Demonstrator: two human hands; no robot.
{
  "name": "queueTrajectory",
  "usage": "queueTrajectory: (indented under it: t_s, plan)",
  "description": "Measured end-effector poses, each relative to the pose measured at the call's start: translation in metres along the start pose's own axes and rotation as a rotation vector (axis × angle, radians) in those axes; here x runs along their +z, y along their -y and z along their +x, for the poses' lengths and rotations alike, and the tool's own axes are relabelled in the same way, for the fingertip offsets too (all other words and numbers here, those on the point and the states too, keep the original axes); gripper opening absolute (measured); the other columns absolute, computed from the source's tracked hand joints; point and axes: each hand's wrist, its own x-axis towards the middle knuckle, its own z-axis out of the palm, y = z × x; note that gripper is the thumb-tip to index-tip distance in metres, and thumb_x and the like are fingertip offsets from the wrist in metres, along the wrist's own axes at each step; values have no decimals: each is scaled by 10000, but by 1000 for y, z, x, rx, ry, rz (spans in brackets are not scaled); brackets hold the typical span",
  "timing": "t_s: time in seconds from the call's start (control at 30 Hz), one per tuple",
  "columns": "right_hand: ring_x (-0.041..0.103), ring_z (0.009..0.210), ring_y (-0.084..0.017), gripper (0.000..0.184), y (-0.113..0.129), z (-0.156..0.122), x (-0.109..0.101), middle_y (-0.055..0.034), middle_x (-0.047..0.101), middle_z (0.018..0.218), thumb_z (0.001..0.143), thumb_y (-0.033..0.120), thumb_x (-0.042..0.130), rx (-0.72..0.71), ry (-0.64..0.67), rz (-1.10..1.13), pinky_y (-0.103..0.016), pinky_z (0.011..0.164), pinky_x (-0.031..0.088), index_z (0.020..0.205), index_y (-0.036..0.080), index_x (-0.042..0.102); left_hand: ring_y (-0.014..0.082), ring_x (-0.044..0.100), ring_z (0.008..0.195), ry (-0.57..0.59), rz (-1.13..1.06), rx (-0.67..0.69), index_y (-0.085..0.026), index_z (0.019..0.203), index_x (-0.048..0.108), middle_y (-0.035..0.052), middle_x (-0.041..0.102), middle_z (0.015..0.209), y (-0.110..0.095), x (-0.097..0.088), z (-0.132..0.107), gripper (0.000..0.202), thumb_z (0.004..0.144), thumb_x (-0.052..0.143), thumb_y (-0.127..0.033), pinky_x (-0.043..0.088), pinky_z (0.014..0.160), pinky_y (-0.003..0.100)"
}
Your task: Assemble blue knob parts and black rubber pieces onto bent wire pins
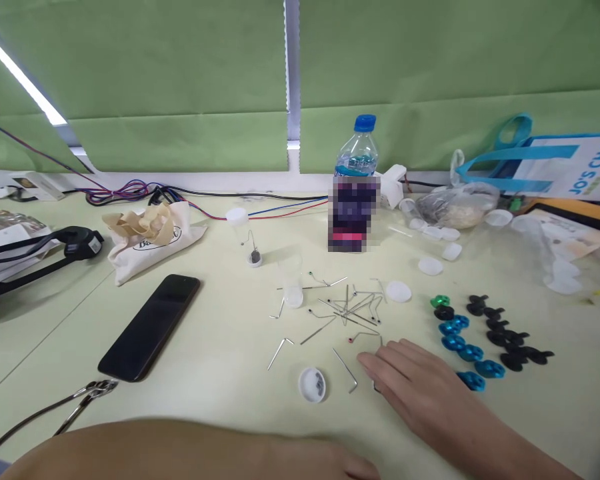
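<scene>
My right hand [413,383] lies flat on the pale table [220,373] with its fingers stretched out to the left, holding nothing. Its fingertips rest beside a bent metal pin [346,370] and a small dark bit I cannot make out. A loose pile of bent pins [353,308] lies just beyond the hand. A small white cap [312,385] with dark bits in it sits left of the fingertips. My left forearm crosses the bottom edge; my left hand [353,469] is mostly cut off and its fingers are hidden.
A black phone [150,327] lies at the left, metal tongs [77,403] below it. Two clear vials [241,230] [293,283] stand mid-table, a water bottle [357,187] behind them. Blue [463,343], black [507,337] and green [440,301] round parts lie right. White caps [430,265], bags and wires line the back.
</scene>
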Motion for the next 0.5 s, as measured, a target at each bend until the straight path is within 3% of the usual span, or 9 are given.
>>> queueTrajectory:
  t_s: [0.17,0.3,0.5]
  plan:
    - [576,848,-209,295,-4,0,0,-71,639,915,893,49,363,-10,7,6,-385,803,436,1065,156,578,200,656,821,24,31,-106,-390,659,715,-9,691,904,8,8,3,121,743,629,-380,472,442,315]
    - [581,816,-206,303,-7,4,-5,-70,640,886,903,47,343,15,-8,4,-374,758,437,1035,163,589,195,648,770,11,15,-117,-369,607,688,5,682,879,9,13,1,180,767,617,-410,483,452,324]
    - [576,853,-217,270,-18,1,-12,-91,632,923,924,96,357,74,-46,-32,-378,774,441,1070,139,580,199,645,795,13,-3,-107,-393,749,705,4,677,898,4,18,-1,99,778,623,-345,489,462,317]
